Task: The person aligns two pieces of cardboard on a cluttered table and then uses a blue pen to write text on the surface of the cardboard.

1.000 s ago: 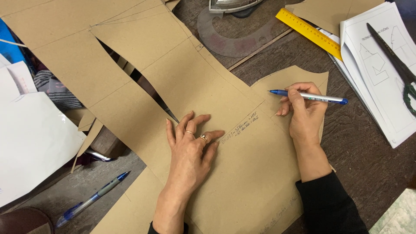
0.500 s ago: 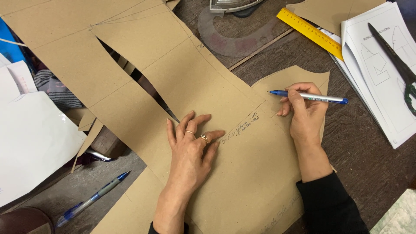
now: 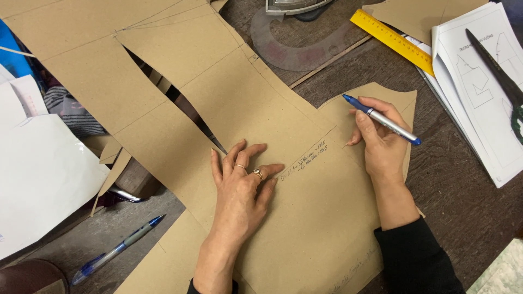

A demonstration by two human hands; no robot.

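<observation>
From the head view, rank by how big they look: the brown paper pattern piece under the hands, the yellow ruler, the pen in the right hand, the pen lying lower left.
1. Brown paper pattern piece, by far the largest.
2. Yellow ruler, partly hidden under the white sheets.
3. Pen in the right hand and lower-left pen: they look alike, so no ranking.

Dark brown wooden table [image 3: 463,201], grain showing. Directly on it: large brown kraft-paper pattern piece [image 3: 245,109], spread flat. Right of that piece, yellow plastic ruler [image 3: 392,41] and white printed sheets [image 3: 479,103]; above it, clear curved plastic template [image 3: 294,49].
</observation>
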